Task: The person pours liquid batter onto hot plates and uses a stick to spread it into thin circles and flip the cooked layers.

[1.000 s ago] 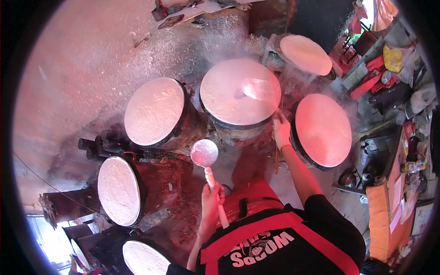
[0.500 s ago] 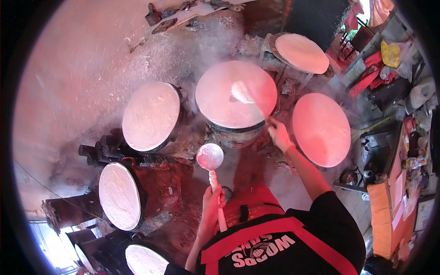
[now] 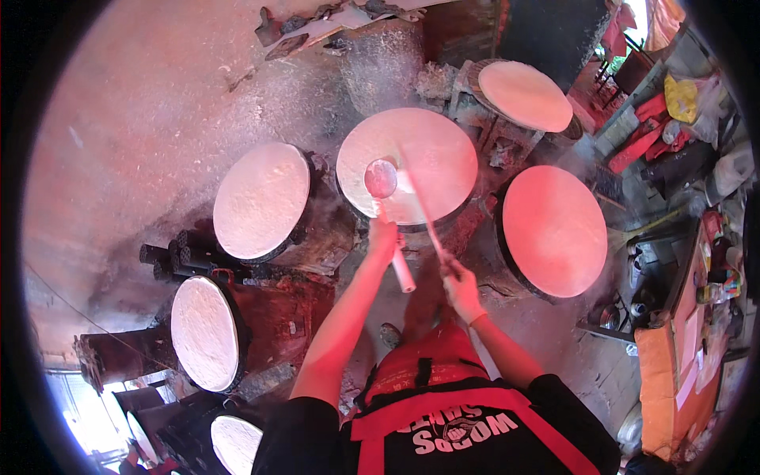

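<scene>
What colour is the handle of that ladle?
The ladle's handle looks whitish with a pink tinge, best seen in the head view.

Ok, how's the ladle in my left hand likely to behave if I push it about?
The ladle is probably stiff, as its handle runs straight. It may feel heavy at the far end, where the broad round bowl sits. It might twist in the left hand, since the handle looks round.
</scene>
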The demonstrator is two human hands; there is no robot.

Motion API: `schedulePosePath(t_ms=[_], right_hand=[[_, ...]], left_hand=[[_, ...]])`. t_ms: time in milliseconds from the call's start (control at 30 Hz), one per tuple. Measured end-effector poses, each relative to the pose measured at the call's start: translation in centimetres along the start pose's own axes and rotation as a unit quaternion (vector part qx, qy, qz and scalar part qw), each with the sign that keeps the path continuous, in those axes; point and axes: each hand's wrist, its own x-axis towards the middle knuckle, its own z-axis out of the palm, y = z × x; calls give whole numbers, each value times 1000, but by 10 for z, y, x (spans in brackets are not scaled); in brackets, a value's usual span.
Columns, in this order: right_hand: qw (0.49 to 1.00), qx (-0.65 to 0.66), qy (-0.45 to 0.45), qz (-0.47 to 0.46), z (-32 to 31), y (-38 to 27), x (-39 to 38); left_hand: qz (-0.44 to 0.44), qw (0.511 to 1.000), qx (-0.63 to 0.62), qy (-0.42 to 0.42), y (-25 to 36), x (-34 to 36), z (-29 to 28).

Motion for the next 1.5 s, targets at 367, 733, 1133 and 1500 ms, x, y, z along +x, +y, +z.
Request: schedulePosePath(t_ms=[367,733,1133,1500], right_hand=[[995,-55,21,-81,-62,-50,66],[959,-226,21,-171,-63,-59,64],[822,-226,-420,-312,205,-95,-38],[389,-467,-595,-526,525,-84,-212]], left_hand=[[-217,861,-394,-238,66,-85,-70],[-259,781,-567,-21,-42,-211,-170],[10,612,-784,100,-95,-334,-281],[230,501,-660,511,-144,-416,-293]])
